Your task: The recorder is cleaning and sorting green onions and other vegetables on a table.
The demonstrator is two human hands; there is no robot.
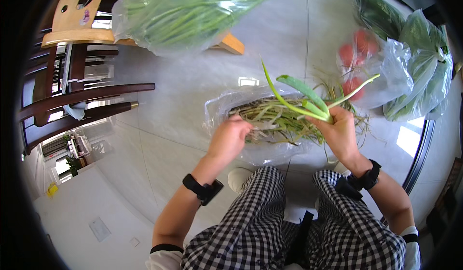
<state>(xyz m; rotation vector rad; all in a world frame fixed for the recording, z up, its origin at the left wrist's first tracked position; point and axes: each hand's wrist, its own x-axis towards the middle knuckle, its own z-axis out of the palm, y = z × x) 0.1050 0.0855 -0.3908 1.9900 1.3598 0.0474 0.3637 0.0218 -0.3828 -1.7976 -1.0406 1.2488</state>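
Note:
My right hand [337, 130] grips a green onion [307, 92] near the base of its leaves. The leaves fan upward and to both sides above my fist. Below it, a heap of withered stalks and leaves [278, 118] lies on a spread clear plastic bag [220, 105] on the floor. My left hand [229, 132] is at the left end of this heap, slightly blurred, with its fingers curled together. Whether something is pinched between those fingertips cannot be made out.
Ahead, a clear bag of long green stalks [177, 20] rests on a wooden chair [77, 35]. To the right sit a bag of tomatoes [356, 55] and green-filled bags [419, 64]. Dark wooden furniture legs [108, 91] jut in from the left.

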